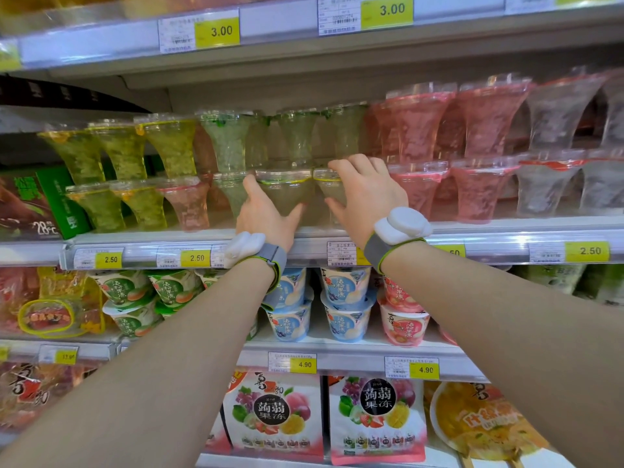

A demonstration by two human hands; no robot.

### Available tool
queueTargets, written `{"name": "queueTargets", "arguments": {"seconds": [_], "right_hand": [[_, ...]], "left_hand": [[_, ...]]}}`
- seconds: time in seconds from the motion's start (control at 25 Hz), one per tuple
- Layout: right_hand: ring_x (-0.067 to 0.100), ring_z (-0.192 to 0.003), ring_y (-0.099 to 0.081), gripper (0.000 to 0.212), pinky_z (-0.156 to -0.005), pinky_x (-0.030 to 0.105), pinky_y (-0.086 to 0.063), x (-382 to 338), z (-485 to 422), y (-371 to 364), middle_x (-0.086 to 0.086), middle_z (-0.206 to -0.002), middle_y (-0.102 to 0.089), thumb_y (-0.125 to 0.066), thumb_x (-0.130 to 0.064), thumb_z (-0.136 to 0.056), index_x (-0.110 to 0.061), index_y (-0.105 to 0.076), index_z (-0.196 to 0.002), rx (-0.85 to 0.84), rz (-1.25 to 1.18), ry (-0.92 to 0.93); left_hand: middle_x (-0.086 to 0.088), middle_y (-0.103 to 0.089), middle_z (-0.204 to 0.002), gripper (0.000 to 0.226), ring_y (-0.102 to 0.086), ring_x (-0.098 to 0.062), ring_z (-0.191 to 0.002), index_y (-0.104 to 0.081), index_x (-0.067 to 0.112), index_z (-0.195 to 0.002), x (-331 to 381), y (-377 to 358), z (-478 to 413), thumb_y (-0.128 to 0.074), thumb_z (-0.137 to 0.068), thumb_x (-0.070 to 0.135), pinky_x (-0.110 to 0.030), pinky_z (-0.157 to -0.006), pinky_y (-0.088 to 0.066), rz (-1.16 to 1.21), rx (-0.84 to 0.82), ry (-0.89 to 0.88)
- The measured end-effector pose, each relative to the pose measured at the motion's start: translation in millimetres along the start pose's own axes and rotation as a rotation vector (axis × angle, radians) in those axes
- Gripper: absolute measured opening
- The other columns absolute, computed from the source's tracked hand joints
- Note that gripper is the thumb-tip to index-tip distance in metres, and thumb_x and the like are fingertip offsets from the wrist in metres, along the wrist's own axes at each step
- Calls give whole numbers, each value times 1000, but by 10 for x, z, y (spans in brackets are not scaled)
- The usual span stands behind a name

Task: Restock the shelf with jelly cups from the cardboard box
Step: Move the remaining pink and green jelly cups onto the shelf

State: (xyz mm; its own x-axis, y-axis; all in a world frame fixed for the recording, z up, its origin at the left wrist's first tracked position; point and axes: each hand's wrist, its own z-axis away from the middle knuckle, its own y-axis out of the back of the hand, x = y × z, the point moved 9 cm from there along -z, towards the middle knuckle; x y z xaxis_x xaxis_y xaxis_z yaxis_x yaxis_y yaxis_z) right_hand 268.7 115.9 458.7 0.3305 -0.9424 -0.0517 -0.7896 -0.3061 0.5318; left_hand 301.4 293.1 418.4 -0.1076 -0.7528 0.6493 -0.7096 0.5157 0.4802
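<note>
Both my arms reach up to the shelf [472, 231] of clear flared jelly cups. My left hand [263, 214] grips a pale green jelly cup [283, 190] in the lower row, thumb on one side and fingers on the other. My right hand [364, 187] wraps around the neighbouring pale green cup [326, 184], whose rim shows at the hand's left. More pale green cups [297, 136] are stacked above them. The cardboard box is out of view.
Yellow-green cups [118, 153] stand to the left, pink cups [439, 136] and clear white ones [557, 123] to the right. A shelf above carries 3.00 price tags [217, 31]. Below sit rows of tub jellies [344, 298] and jelly bags [374, 420].
</note>
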Motion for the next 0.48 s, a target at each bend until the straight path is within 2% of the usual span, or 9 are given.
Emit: {"name": "queueTargets", "arguments": {"seconds": [0.16,0.28,0.4,0.48], "right_hand": [[33,-101,-56,48,-63,37,-47,18,34,138,9,-111,-60,-79,-25,-72,-14,-62,-116,126,-46,2],[34,-91,-54,37,-66,40,-47,18,77,245,12,-103,-58,-76,-23,-71,-11,-63,-103,213,-48,37],[34,-81,-52,17,-62,40,-46,3,195,324,12,-91,-56,-69,-16,-73,-9,-62,-86,265,-84,88],[32,-76,-52,9,-55,38,-44,-22,295,304,11,-84,-56,-66,-15,-75,-9,-60,-79,244,-104,117]], "left_hand": [[-15,-61,-121,99,-59,-37,-108,-22,14,-145,-21,24,34,-77,-72,51,-41,-83,-47,35,2,-27],[-15,-50,-131,97,-53,-36,-115,-28,12,-143,-39,97,101,-77,-70,51,-45,-90,-47,27,87,-77],[-14,-51,-116,74,-52,-34,-101,-45,6,-125,14,219,269,-74,-70,47,-41,-79,-43,-35,258,-183],[-11,-53,-105,51,-51,-31,-91,-50,6,-109,45,249,388,-68,-75,39,-35,-73,-36,-22,287,-252]]}}
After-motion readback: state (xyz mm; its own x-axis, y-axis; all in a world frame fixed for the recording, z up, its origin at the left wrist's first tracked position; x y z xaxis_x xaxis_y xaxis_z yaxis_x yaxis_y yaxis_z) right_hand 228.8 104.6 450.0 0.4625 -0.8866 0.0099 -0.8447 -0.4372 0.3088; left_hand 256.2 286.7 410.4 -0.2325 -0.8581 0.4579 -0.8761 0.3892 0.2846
